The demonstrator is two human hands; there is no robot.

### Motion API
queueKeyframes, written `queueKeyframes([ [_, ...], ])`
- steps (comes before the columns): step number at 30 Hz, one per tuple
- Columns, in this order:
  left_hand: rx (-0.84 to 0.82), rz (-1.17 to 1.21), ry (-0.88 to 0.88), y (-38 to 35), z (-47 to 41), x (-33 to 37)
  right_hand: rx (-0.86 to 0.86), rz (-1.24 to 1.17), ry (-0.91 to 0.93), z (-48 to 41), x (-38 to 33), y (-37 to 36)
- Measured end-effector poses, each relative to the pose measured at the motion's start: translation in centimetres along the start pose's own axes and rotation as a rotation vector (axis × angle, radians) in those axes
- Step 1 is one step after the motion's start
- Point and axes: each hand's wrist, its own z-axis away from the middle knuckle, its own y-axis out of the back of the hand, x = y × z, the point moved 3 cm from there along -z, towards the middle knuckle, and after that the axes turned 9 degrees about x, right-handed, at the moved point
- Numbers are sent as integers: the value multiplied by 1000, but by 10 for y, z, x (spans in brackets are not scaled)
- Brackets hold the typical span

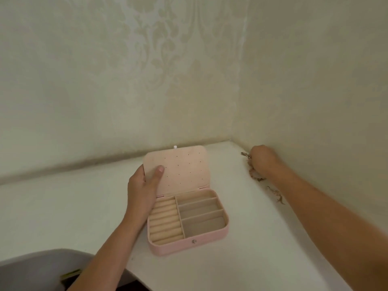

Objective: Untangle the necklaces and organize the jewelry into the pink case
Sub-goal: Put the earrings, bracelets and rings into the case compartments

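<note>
The pink case lies open on the white table, with ring rolls on its left and three bare compartments on its right. My left hand grips the left edge of the raised lid, thumb on the inner face. My right hand is curled around a tangle of gold necklaces near the right wall, and part of the tangle is hidden in my fist. More chain trails on the table beside my right forearm.
The white table sits in a corner, with patterned walls at the back and the right. Its curved front edge runs along the lower left, where a grey surface lies below with a small green thing on it.
</note>
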Motion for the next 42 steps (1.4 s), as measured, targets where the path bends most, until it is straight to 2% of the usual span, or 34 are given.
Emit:
queueKeyframes([
  [5,56,-21,-8,1,3,-5,6,64,2,-11,-5,-5],
  [10,83,-3,-11,1,7,-6,-56,211,154,-26,-13,-1],
  [15,86,4,-14,2,9,-5,-42,280,262,-28,-15,-6],
  [21,83,3,-29,3,9,-4,-27,138,173,-28,-9,-7],
  [23,83,3,-39,3,9,-3,34,-33,104,-31,-5,-10],
  [26,81,32,-30,2,9,-4,84,-573,-96,-31,4,-13],
  [28,79,52,-16,2,8,-4,31,-1010,-189,-20,1,-7],
  [30,68,66,-13,2,8,-4,-67,-1325,-179,-4,-10,7],
  [35,71,68,-35,2,6,-2,-216,-1525,-18,30,-48,51],
  [40,29,152,-70,5,12,6,-264,-1650,55,56,-95,73],
  [42,13,127,-135,5,13,7,-244,-1693,58,67,-111,78],
])
